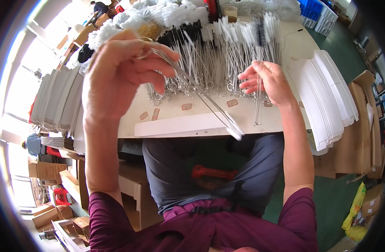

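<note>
My left hand (114,73) is raised over the left of the table, its fingers closed round the looped ends of a few thin wire-handled brushes (235,132). Their wires slant down to the right, and a white tip hangs past the table's front edge. At the right, my right hand (271,82) pinches a black-bristled wire brush (259,31), bristles up and wire handle pointing down. Beyond both hands lie many similar brushes, black-bristled ones (186,33) and white-bristled ones (230,35), their ring ends toward me. A white folded carton (180,125) lies along the front edge.
Stacked flat white cartons stand at the left (58,101) and right (324,101). Bagged white bundles (171,14) fill the back of the table. Small reddish labels (187,106) are scattered in front of the brushes. Blue crates (311,10) sit at the far right.
</note>
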Motion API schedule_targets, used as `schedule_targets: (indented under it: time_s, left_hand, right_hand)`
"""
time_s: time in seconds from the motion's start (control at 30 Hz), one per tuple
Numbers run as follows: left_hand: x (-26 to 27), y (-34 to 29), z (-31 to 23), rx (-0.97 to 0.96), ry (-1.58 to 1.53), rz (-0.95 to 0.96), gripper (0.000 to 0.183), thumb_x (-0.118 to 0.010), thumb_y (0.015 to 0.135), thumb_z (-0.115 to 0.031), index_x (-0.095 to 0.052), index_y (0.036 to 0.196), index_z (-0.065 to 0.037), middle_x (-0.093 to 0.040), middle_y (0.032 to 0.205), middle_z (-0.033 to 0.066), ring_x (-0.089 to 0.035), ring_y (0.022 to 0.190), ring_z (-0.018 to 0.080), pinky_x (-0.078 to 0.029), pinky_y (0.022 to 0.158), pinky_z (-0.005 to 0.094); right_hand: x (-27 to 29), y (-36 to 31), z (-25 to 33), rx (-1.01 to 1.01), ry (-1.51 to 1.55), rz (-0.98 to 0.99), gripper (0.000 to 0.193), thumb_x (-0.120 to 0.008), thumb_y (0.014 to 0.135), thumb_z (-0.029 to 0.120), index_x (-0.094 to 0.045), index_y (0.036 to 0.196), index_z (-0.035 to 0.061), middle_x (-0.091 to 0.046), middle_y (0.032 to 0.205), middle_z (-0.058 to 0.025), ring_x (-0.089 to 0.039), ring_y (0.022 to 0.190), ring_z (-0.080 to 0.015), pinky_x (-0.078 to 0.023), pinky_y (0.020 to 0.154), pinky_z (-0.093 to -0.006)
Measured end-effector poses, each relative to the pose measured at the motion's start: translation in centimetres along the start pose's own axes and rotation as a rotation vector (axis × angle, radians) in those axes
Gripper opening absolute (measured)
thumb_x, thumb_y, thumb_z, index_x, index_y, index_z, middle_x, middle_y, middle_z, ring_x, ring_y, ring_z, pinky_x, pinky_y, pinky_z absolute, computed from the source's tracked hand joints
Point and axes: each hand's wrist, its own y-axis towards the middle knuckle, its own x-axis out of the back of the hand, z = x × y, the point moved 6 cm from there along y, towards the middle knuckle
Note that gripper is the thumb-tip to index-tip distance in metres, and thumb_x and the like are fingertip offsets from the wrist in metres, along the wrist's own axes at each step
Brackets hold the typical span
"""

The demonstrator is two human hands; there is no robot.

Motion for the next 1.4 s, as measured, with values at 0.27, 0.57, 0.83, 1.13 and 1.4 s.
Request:
schedule_targets:
  time_s: [0.27,0.57,0.83,1.13,1.4]
  left_hand:
    - [0.3,-2.1,6.6,0.241,-0.177,-0.023,0.019,-0.049,0.102,-0.016,-0.051,0.087,-0.004,-0.072,0.1,0.0319,-0.076,0.08,0.0322,-0.061,0.059,0.0379]
    - [3.7,-6.1,12.9,0.346,0.046,-0.1,0.017,-0.06,0.104,-0.012,-0.062,0.092,0.0,-0.075,0.094,0.0164,-0.075,0.079,0.0178,-0.061,0.061,0.0318]
    - [2.6,-8.8,13.0,-0.049,0.761,-0.124,0.008,-0.069,0.097,-0.009,-0.071,0.097,-0.001,-0.067,0.074,0.0063,-0.071,0.072,0.0148,-0.056,0.063,0.0339]
    - [-3.1,-13.2,13.9,-0.643,1.239,0.236,0.04,-0.079,0.08,-0.005,-0.063,0.116,0.0,-0.068,0.105,0.016,-0.071,0.083,0.032,-0.06,0.071,0.041]
    - [4.4,-12.2,19.6,0.108,1.491,0.188,0.088,-0.085,0.08,-0.044,-0.05,0.143,0.007,-0.052,0.148,0.0257,-0.044,0.14,0.0447,-0.034,0.121,0.0502]
  right_hand:
    - [-11.4,-7.7,-1.1,-0.228,0.156,0.727,0.049,-0.049,0.112,0.035,-0.067,0.118,-0.0097,-0.075,0.11,-0.0243,-0.076,0.097,-0.031,-0.063,0.086,-0.0414]
    - [-12.6,-12.9,-7.7,-0.513,0.156,0.64,0.042,-0.048,0.113,0.032,-0.067,0.122,-0.0046,-0.075,0.089,-0.0116,-0.074,0.072,-0.0195,-0.062,0.066,-0.0321]
    - [-11.8,-14.6,-9.8,-0.419,-0.115,0.476,0.043,-0.047,0.114,0.036,-0.069,0.121,-0.0005,-0.063,0.073,-0.0009,-0.056,0.058,-0.0076,-0.047,0.053,-0.0248]
    - [-9.9,-16.1,-10.3,-0.311,-0.181,0.299,0.045,-0.05,0.113,0.039,-0.072,0.115,0.0001,-0.045,0.064,0.0049,-0.039,0.06,-0.004,-0.034,0.054,-0.0241]
    - [-5.6,-17.9,-10.3,-0.368,-0.253,0.173,0.045,-0.053,0.112,0.041,-0.072,0.109,0.0002,-0.042,0.067,0.0072,-0.037,0.062,-0.004,-0.032,0.055,-0.0243]
